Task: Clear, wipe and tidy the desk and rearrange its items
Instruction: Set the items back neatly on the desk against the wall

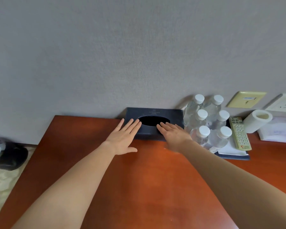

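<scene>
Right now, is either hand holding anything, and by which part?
Nothing is held. The left hand and right hand lie flat, straight fingers resting on the tissue box top, either side of its oval opening.

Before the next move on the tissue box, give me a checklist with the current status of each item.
1. Left hand on the dark blue rectangular tissue box: straight fingers lie on its top. Ok.
2. Right hand on the box: straight fingers lie beside the oval opening. Ok.
3. Box back edge against the grey wall: ok.
4. Gap to the six clear plastic water bottles with white caps: very close on the right; contact cannot tell.
5. Tissues inside: opening is dark; cannot tell.
6. Room to the left on the reddish-brown wooden desk: ok.
</scene>
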`<action>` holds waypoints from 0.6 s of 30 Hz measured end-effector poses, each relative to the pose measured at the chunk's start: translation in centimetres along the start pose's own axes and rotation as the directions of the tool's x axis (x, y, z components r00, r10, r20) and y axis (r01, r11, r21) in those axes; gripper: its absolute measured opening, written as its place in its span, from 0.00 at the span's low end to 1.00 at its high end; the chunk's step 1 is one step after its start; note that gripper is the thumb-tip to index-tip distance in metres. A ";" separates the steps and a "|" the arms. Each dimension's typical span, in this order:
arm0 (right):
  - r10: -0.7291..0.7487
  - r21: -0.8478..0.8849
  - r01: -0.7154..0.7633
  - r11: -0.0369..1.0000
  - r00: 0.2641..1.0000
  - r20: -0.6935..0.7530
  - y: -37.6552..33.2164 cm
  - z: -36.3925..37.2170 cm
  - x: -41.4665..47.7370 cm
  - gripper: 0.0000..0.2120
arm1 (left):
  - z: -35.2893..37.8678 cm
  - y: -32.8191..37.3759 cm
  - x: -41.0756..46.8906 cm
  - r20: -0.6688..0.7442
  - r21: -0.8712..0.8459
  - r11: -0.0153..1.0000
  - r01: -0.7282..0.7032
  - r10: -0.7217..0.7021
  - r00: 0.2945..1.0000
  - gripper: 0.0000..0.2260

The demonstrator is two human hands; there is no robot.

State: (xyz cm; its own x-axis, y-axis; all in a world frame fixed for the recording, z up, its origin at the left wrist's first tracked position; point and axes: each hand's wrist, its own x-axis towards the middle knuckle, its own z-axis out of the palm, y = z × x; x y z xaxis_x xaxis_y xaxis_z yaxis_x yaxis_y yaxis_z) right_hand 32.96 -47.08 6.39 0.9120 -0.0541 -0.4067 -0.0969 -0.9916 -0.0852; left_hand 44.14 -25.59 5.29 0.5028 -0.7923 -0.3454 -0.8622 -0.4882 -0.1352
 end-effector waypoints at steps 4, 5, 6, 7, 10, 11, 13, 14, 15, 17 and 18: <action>-0.038 -0.050 0.039 0.998 0.999 0.007 -0.5 -1.5 -3.2 0.45 | -2.4 1.4 -2.3 -0.014 0.051 0.996 -0.070 0.070 0.997 0.43; -0.057 -0.062 0.056 0.997 0.998 -0.004 -0.7 -2.0 -4.2 0.46 | -3.3 1.8 -3.0 -0.015 0.059 0.995 -0.079 0.080 0.997 0.43; -0.079 -0.074 0.077 0.994 0.997 -0.018 -0.9 -2.5 -5.2 0.46 | -4.2 2.3 -3.7 -0.014 0.064 0.995 -0.082 0.083 0.996 0.43; -0.100 -0.085 0.097 0.992 0.994 -0.034 -1.1 -2.9 -6.4 0.47 | -5.2 2.8 -4.4 -0.012 0.068 0.994 -0.084 0.085 0.996 0.43; -0.128 -0.091 0.121 0.989 0.989 -0.078 -0.9 -4.2 -10.7 0.46 | -8.1 4.5 -6.5 -0.010 0.081 0.992 -0.093 0.094 0.995 0.43; -0.124 -0.094 0.116 0.989 0.988 -0.094 -0.5 -4.5 -12.2 0.46 | -8.9 5.3 -7.2 -0.015 0.081 0.992 -0.097 0.099 0.995 0.43; -0.105 -0.108 0.091 0.990 0.987 -0.123 0.5 -4.9 -15.4 0.45 | -10.4 7.1 -8.2 -0.022 0.075 0.990 -0.118 0.120 0.993 0.43; -0.091 -0.115 0.075 0.991 0.987 -0.136 1.2 -5.0 -17.0 0.45 | -11.0 8.2 -8.6 -0.032 0.074 0.989 -0.131 0.134 0.990 0.43; -0.077 -0.118 0.059 0.991 0.986 -0.149 1.9 -5.1 -18.6 0.45 | -11.7 9.4 -8.9 -0.044 0.075 0.986 -0.146 0.150 0.988 0.43; -0.044 -0.118 0.023 0.993 0.982 -0.182 3.5 -5.2 -21.7 0.45 | -13.1 11.8 -9.3 -0.071 0.091 0.981 -0.173 0.179 0.981 0.43; -0.020 -0.118 -0.004 0.993 0.980 -0.198 4.3 -5.2 -23.3 0.45 | -13.9 13.0 -9.4 -0.081 0.101 0.978 -0.183 0.192 0.978 0.43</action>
State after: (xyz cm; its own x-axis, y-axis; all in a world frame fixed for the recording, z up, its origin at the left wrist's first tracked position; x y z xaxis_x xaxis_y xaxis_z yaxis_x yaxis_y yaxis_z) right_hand 13.33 -50.66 20.22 0.9745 -0.0564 -0.2170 -0.0523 -0.9983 0.0246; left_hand 29.05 -29.54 19.69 0.3315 -0.8981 -0.2890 -0.9415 -0.2951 -0.1628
